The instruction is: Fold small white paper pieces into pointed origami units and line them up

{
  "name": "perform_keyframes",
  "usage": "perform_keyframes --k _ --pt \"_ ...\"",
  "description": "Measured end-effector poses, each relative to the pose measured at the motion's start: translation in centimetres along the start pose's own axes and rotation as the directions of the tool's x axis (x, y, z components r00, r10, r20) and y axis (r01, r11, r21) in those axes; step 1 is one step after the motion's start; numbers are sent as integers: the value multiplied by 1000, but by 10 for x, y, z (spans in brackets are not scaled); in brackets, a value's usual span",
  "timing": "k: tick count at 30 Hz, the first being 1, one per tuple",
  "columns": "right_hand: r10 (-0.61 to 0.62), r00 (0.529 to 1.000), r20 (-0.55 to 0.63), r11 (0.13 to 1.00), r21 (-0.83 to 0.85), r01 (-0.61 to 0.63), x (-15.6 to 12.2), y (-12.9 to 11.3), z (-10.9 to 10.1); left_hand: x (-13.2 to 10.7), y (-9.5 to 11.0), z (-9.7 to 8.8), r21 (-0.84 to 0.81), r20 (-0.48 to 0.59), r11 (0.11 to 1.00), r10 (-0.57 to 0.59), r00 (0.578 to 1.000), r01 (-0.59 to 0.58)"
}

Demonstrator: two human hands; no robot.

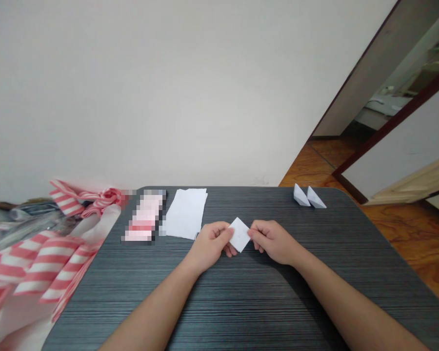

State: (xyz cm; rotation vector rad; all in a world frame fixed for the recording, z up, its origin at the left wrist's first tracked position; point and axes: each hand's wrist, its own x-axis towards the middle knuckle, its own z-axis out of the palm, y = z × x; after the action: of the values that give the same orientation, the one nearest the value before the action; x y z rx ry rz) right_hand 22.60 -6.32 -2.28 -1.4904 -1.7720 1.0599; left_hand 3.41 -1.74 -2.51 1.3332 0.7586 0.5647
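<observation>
A small folded white paper square (240,234) sits diamond-wise between both hands, just above the dark striped table (219,302). My left hand (211,245) pinches its left corner with curled fingers. My right hand (272,241) pinches its right corner, fingers also closed. Both forearms reach in from the bottom edge of the view.
A stack of white paper sheets (186,212) lies left of my hands, next to a blurred pink and white item (144,219). Two folded white paper shapes (309,196) stand at the far right corner. Red-and-white striped bags (40,253) lie left of the table. An open doorway is at right.
</observation>
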Motion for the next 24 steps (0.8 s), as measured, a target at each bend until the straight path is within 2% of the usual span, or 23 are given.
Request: perform_keyframes --k 4,10,13,17,24 --pt "-28 998 59 1000 3 28 0 1 2 -1 0 1 43 23 999 4 1000 -5" --pt "-110 993 33 981 165 103 -2 6 4 1 -4 1 51 -45 999 5 999 -3" --pt "-173 985 20 978 125 169 -3 6 3 2 -4 1 43 -29 999 6 1000 -5" --pt "-274 960 59 961 47 271 -1 3 1 1 -4 1 52 -10 999 16 1000 -15" --pt "-317 947 47 948 -3 318 -2 1 -1 -1 -4 1 85 10 996 26 1000 -27"
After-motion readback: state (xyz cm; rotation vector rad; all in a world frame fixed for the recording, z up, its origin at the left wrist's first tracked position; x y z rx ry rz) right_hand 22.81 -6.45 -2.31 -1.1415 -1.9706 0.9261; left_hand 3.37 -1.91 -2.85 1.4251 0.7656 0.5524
